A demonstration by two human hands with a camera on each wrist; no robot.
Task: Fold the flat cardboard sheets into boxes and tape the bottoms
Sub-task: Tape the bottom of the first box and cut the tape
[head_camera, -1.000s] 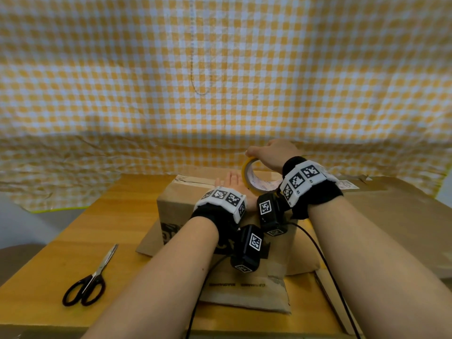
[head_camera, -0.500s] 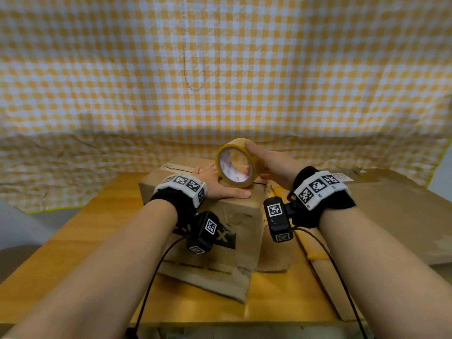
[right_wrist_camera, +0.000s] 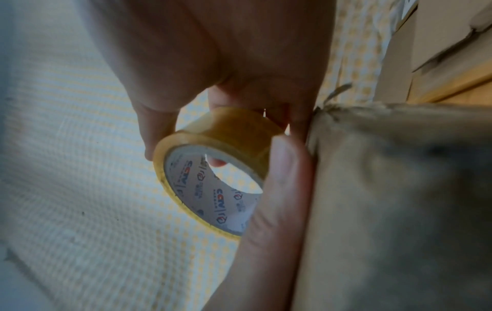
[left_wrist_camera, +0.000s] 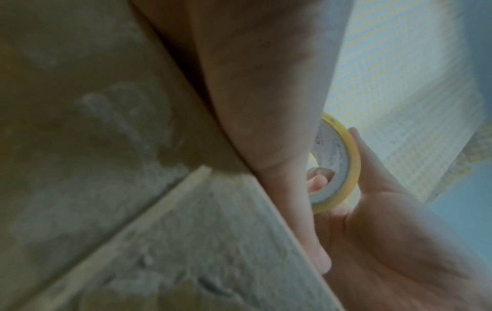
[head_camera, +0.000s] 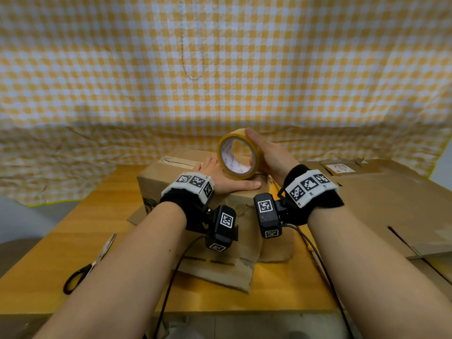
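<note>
A folded brown cardboard box (head_camera: pixel 168 174) stands on the wooden table (head_camera: pixel 80 226), its lower flaps splayed out on the tabletop. My left hand (head_camera: pixel 221 178) lies flat on the box top, fingers straight, thumb stretched along the near edge. My right hand (head_camera: pixel 269 155) grips a roll of yellowish clear tape (head_camera: pixel 236 154) upright at the right end of the box top, fingers over the roll and one through its core. The right wrist view shows the tape roll (right_wrist_camera: pixel 213 168) beside the box wall (right_wrist_camera: pixel 386 200). In the left wrist view the roll (left_wrist_camera: pixel 338 164) stands behind my left thumb.
Black-handled scissors (head_camera: pixel 85 267) lie at the table's left front. Flat cardboard sheets (head_camera: pixel 381 199) cover the right side of the table. A yellow checked cloth (head_camera: pixel 220 69) hangs behind. Cables run from both wrist cameras toward me.
My right hand has drawn the tape roll back from the far side to the near right end of the box top. The box has turned, and my left hand has shifted left on it.
</note>
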